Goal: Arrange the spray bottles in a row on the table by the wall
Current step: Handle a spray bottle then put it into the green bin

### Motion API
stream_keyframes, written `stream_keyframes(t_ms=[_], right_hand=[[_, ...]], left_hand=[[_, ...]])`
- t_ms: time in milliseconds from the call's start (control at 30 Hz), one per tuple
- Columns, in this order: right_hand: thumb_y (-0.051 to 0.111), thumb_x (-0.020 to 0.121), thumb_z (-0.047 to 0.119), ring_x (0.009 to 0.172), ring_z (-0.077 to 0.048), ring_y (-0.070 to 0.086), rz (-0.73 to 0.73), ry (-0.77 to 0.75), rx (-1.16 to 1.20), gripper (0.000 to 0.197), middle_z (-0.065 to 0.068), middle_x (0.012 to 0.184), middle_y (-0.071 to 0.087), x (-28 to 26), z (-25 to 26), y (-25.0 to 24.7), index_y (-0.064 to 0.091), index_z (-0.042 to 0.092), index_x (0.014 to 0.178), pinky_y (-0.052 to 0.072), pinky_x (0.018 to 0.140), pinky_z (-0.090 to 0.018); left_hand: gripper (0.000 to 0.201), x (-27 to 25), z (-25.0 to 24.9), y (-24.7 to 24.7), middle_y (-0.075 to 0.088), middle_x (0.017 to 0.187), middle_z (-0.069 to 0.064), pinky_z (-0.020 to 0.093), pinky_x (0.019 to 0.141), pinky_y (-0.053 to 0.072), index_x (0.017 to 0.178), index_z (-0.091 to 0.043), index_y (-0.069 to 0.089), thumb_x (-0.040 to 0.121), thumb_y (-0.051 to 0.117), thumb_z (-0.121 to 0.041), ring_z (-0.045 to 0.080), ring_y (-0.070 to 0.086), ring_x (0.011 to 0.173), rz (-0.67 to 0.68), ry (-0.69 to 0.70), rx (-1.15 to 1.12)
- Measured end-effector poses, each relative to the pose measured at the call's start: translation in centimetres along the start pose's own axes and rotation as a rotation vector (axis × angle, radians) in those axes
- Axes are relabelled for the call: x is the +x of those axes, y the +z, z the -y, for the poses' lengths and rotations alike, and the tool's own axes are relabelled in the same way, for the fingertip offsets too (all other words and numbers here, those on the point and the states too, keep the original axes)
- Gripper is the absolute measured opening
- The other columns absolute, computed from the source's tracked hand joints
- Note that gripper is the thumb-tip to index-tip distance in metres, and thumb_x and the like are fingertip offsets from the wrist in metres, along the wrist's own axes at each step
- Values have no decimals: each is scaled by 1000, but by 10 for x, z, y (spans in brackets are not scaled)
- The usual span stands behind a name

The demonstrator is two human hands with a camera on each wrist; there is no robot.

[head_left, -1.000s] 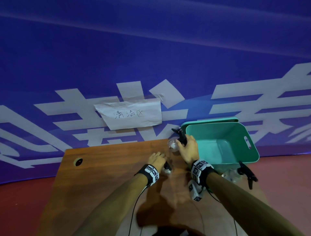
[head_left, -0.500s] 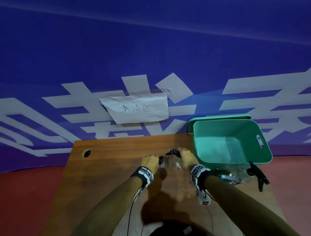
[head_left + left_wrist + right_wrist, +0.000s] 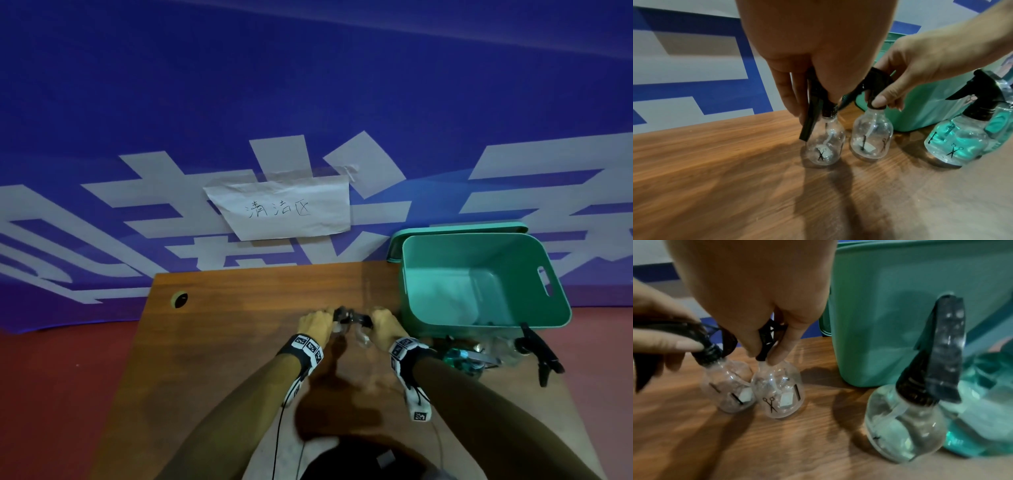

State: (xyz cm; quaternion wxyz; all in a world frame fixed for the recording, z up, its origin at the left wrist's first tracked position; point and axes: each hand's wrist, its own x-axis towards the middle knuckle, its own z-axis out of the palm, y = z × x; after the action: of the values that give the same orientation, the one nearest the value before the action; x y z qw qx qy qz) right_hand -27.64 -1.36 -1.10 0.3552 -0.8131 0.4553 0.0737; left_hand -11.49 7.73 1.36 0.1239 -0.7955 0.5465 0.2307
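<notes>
Our two bottles now stand side by side on the tabletop (image 3: pixel 239 342).
Left hand (image 3: pixel 317 323) pinches the left spray bottle (image 3: pixel 823 142); right hand (image 3: pixel 385 323) pinches the right spray bottle (image 3: pixel 871 139) by its neck.

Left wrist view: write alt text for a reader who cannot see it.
Two hands each pinch the black neck of a small clear spray bottle standing on a wooden table. A third bottle stands right, before a green bin.

A wooden bench (image 3: pixel 239 342) stands against a blue wall. On it rest two small clear spray bottles (image 3: pixel 823 142) side by side, a larger spray bottle (image 3: pixel 904 423) and a green tub (image 3: pixel 445 318).
</notes>
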Motion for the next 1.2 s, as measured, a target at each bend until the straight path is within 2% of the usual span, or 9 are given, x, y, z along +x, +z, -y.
stream_keyframes(t_ms=[233, 333, 467, 533, 633, 833, 967, 1100, 1200], right_hand=[[74, 87, 29, 88, -30, 70, -182, 60, 186, 25, -8, 93, 67, 7, 21, -21, 72, 7, 99, 56, 73, -34], [75, 88, 43, 81, -28, 64, -297, -23, 250, 31, -7, 88, 62, 1, 32, -42, 74, 12, 93, 48, 72, -29], [76, 88, 42, 74, -29, 60, -417, -69, 298, 29, -11, 83, 61, -11, 44, -77, 68, 14, 81, 46, 69, -31], [74, 88, 48, 71, -26, 55, -480, -76, 288, 36, -9, 80, 58, -17, 45, -93, 61, 16, 77, 42, 66, -32], [71, 92, 46, 68, -21, 52, -549, -80, 261, 34, -1, 77, 55, -28, 44, -113, 53, 22, 77, 35, 61, -27], [64, 96, 48, 64, -18, 53, -777, -23, 263, 31, -1, 75, 59, -49, 29, -149, 63, 19, 86, 31, 53, -20], [63, 97, 45, 67, -24, 52, -795, 43, 231, 29, -6, 80, 56, -57, 3, -161, 56, 20, 84, 36, 60, -29], [64, 97, 37, 71, -27, 52, -741, 98, 210, 28, -9, 85, 54, -57, -30, -169, 57, 13, 84, 37, 66, -31], [65, 96, 31, 74, -27, 57, -665, 110, 190, 20, -10, 90, 57, -57, -58, -173, 60, 12, 89, 41, 66, -30]], left_hand=[[24, -4, -6, -16, 71, 99, 12, 39, 73, 50, 124, -13, 46, 108, 39, -30, 34, 70, 93, -184, -12, -177], [25, -5, -10, -38, 69, 92, 10, 40, 68, 56, 122, -15, 48, 107, 41, -34, 32, 70, 82, -297, 28, -242], [27, -4, -17, -72, 70, 92, 12, 38, 61, 50, 117, -13, 52, 105, 46, -37, 36, 69, 81, -397, 85, -290], [28, -3, -23, -88, 70, 95, 13, 35, 60, 45, 116, -12, 52, 105, 46, -37, 35, 68, 83, -436, 134, -289], [27, -5, -34, -110, 69, 97, 13, 36, 65, 47, 116, -11, 51, 105, 46, -36, 34, 68, 86, -480, 211, -326], [21, -15, -63, -139, 69, 93, 10, 35, 64, 46, 116, -15, 49, 104, 48, -32, 28, 64, 76, -547, 354, -401], [20, -21, -84, -139, 68, 95, 11, 40, 66, 53, 116, -14, 48, 103, 48, -30, 32, 67, 81, -547, 400, -423], [23, -20, -109, -136, 69, 99, 13, 37, 66, 47, 120, -12, 48, 105, 47, -29, 33, 67, 83, -534, 430, -389], [21, -13, -134, -133, 70, 98, 13, 43, 69, 56, 117, -15, 46, 104, 47, -31, 35, 68, 82, -508, 463, -329]])
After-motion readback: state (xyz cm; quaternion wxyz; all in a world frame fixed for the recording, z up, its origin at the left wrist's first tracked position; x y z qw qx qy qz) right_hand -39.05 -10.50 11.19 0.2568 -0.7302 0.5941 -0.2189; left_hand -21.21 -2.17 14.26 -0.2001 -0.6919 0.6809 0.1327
